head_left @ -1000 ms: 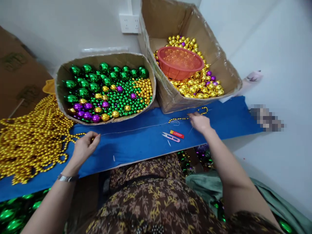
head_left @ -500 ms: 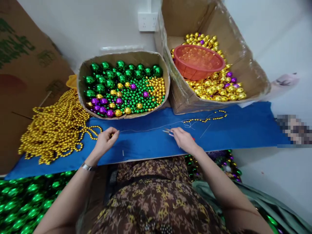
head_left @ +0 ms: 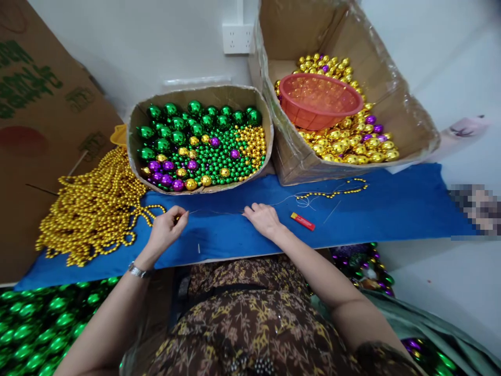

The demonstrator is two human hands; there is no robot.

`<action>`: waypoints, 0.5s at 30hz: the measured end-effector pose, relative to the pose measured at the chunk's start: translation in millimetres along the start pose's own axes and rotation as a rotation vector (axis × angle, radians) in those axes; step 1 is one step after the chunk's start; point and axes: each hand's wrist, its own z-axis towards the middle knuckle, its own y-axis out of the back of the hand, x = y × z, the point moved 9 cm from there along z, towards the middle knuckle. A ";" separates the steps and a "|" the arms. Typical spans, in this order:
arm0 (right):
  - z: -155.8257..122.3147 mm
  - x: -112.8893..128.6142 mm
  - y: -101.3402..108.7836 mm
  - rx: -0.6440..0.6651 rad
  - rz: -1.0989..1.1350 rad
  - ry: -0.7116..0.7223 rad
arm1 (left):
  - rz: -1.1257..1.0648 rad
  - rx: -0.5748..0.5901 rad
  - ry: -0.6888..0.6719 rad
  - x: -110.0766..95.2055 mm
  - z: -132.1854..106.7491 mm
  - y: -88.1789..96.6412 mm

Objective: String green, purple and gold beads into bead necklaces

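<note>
My left hand (head_left: 166,228) pinches the thin thread (head_left: 219,211) where the long gold bead strand (head_left: 151,211) ends. From there the thread runs right across the blue cloth (head_left: 371,209) to a short gold bead string (head_left: 332,193). Along it, my right hand (head_left: 264,219) rests with its fingers curled. The small pink-handled scissors are out of sight beneath that hand. A red stick-shaped tool (head_left: 302,221) lies just right of it.
A cardboard box (head_left: 135,117) of green, gold and purple balls stands behind the cloth. A bigger box (head_left: 407,120) of gold balls holds an orange basket (head_left: 319,99). Gold bead strands (head_left: 90,209) are heaped at the left. Green balls (head_left: 35,334) lie below.
My right hand left the short bead string, came to the scissors, then slid left along the thread. The scissors are no longer visible. My left hand kept its pinch.
</note>
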 end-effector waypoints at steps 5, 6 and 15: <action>-9.9 -63.4 3.8 0.003 0.054 -0.127 | 0.613 0.025 -0.174 7.6 9.9 -20.0; -12.4 -77.5 2.6 0.020 0.060 -0.155 | 0.673 0.077 -0.205 10.9 11.6 -29.7; -21.3 -99.2 -3.5 0.069 0.069 -0.189 | 0.648 0.080 -0.163 13.2 16.9 -39.9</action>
